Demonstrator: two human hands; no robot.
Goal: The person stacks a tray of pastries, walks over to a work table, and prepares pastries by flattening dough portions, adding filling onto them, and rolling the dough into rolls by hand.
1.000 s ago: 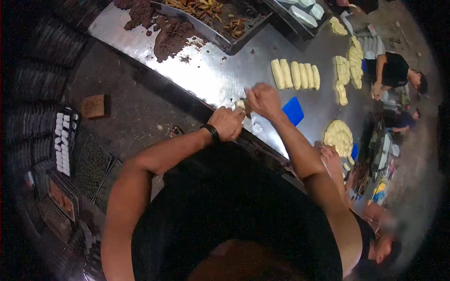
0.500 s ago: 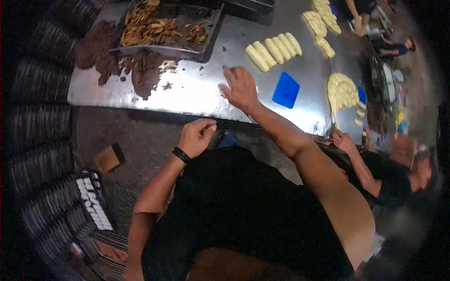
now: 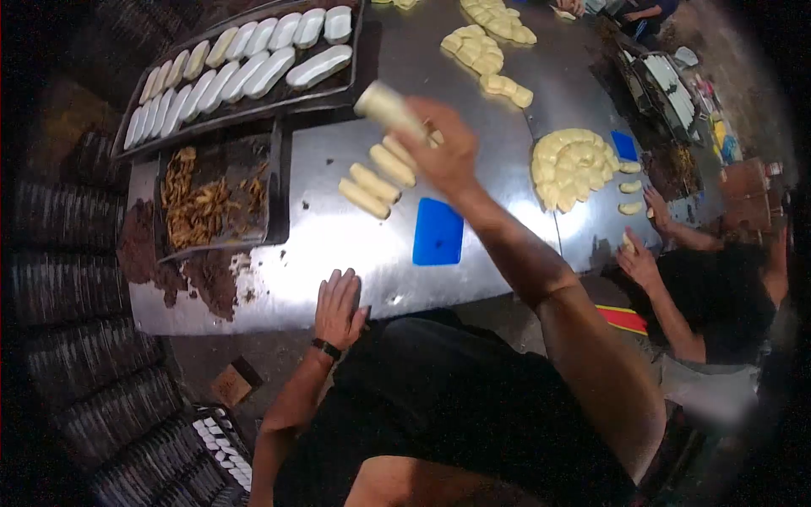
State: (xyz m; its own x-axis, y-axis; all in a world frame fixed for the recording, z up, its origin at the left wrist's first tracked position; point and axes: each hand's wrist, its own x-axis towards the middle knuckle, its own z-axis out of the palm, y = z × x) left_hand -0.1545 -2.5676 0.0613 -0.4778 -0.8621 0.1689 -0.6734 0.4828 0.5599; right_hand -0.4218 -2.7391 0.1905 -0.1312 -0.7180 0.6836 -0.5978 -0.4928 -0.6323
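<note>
My right hand [image 3: 443, 150] is raised over the steel table [image 3: 498, 253], its fingers closed on a pale dough roll [image 3: 389, 108] that is blurred by motion. Below and left of it, more dough rolls [image 3: 365, 198] lie side by side on the metal. A blue scraper [image 3: 438, 231] lies flat just in front of them. My left hand [image 3: 337, 309] rests palm down at the table's near edge, fingers stretched out, holding nothing.
At the back left is a tray of white molds [image 3: 253, 68]; below it stands a tray of brown strips [image 3: 201, 198] beside dark paste [image 3: 211, 283]. Dough pieces [image 3: 574, 169] lie at right, near a co-worker's hands [image 3: 642, 266]. Stacked trays [image 3: 68, 279] stand far left.
The view has swung toward the back of the table. My right hand, open before, now grips a dough roll taken from the row. My left hand has come to rest on the table edge.
</note>
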